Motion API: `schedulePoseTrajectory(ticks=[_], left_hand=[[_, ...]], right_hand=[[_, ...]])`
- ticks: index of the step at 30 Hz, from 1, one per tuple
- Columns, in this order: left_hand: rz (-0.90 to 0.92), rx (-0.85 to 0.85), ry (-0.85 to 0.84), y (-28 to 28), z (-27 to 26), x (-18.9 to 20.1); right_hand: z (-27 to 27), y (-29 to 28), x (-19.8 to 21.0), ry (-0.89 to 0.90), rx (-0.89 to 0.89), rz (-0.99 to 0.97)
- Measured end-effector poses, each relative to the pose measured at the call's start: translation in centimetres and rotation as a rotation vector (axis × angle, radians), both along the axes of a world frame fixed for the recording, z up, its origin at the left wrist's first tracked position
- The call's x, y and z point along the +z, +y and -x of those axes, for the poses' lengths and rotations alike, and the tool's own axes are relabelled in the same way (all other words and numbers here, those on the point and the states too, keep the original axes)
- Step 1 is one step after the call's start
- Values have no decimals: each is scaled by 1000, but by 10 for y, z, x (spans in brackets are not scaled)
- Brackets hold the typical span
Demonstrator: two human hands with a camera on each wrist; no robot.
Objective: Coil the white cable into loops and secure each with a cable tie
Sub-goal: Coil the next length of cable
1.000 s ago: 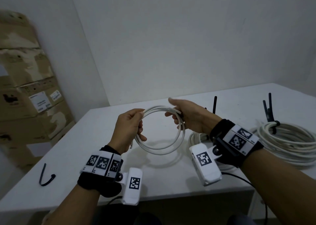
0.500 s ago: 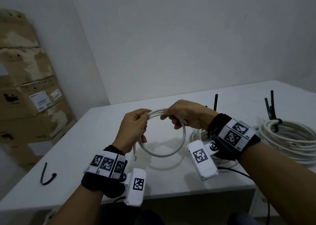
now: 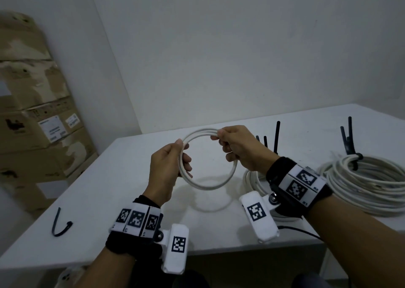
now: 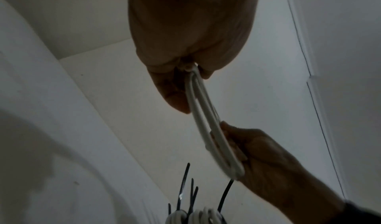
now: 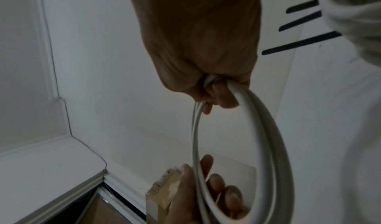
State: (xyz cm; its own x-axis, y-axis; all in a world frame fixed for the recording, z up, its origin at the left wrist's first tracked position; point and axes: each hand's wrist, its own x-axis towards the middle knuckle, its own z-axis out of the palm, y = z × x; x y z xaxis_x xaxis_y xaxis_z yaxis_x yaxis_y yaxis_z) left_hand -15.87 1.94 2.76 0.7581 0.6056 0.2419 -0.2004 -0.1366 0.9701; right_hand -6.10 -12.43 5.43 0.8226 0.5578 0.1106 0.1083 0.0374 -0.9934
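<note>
Above the tabletop's [image 3: 122, 191] middle, the left hand [image 3: 166, 171] and right hand [image 3: 241, 149] each curl their fingers around opposite sides of the white cable [image 3: 210, 184] loop. Only the head view shows a loose cable tie [image 3: 60, 226] near the left edge and a tied coil [image 3: 368, 187] at the right edge.

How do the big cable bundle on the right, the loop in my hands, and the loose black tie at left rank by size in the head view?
1. big cable bundle
2. held loop
3. loose black tie
</note>
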Motion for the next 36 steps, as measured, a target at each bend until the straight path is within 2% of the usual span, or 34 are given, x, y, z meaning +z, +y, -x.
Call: schedulePoseTrajectory(ticks=[3,7,8,11,14,16,19,22,24,29,31,36], left_hand=[[-150,64,-35,-5,4,-8],[-715,221,64,6,9,-11],[-784,213,105,10,10,-9],[-660,77,191,14,16,-3],[-546,11,205,16,19,1],[-660,14,260,19,21,3],[-911,146,283,23,21,5],[-966,246,225,19,22,3],[-870,242,205,8,22,0],[-341,72,194,-9,29,2],[-276,69,202,-7,29,5],[-677,290,212,-11,24,1]], right_hand=[[0,4,2,54,-27,-89],[2,6,-1,56,-41,-110],[2,6,-2,48,-40,-107],[2,5,-3,17,-35,-90],[3,6,-2,1,-23,-92],[3,6,1,-11,-19,-81],[3,6,4,-33,-13,-63],[5,9,4,-36,-28,-88],[7,10,3,-23,-45,-117],[7,6,-1,-9,-39,-123],[7,4,-1,-2,-32,-122],[14,8,2,-27,-46,-158]])
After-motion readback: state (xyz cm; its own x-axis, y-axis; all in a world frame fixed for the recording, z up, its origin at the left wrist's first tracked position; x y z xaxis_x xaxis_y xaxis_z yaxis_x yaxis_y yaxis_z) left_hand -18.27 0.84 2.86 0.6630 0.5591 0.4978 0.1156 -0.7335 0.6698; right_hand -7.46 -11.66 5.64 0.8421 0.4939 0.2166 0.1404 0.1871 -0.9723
